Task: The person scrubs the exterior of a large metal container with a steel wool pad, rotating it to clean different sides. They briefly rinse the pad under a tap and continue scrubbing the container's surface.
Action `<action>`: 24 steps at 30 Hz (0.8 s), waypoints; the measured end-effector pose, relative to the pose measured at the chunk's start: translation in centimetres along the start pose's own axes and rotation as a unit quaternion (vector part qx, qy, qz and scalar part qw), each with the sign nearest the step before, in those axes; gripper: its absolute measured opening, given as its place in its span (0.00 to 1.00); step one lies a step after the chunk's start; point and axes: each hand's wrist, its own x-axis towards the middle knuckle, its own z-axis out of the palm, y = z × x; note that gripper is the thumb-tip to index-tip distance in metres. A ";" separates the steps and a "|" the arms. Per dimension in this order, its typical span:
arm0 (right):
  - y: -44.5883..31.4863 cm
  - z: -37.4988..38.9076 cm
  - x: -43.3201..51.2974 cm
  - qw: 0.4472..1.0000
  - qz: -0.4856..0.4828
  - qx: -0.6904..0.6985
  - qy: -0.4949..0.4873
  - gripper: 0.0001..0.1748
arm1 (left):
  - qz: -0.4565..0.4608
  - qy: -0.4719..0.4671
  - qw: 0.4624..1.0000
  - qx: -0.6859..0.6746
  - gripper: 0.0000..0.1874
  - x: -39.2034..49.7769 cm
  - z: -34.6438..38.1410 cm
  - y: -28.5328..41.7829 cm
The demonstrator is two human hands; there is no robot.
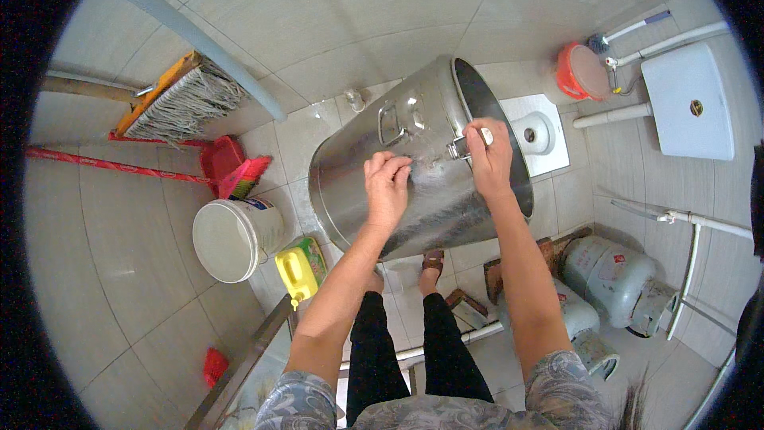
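Note:
A large stainless-steel barrel (418,185) lies tilted on its side before me, its open mouth facing right. My right hand (492,161) grips the barrel's rim beside a metal latch (459,147). A small pale, shiny piece shows at its fingers, too unclear to name. On the barrel's wet-looking side, my left hand (387,186) rests or hovers with bent fingers. Whether it pinches something small is hidden. Above the left hand, a wire handle (389,125) is fixed to the barrel wall.
A squat toilet (540,133) lies beyond the barrel's mouth, near an orange bucket (579,71). Gas cylinders (609,275) stand at lower right. To the left are a white bucket (224,242), a yellow jug (296,275), a red dustpan (222,155) and a mop (185,101).

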 end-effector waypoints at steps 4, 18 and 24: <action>-0.1 0.4 -0.1 0.999 -0.022 -0.025 -0.014 0.09 | 0.110 -0.043 0.992 -0.049 0.08 0.4 0.7 -0.1; -1.9 2.8 1.4 0.998 -0.002 -0.065 -0.012 0.11 | -0.072 0.074 0.993 0.050 0.06 -2.0 0.5 0.4; -2.4 3.2 1.4 0.998 0.004 -0.063 -0.028 0.11 | -0.025 0.110 0.993 0.041 0.09 -4.4 2.3 2.3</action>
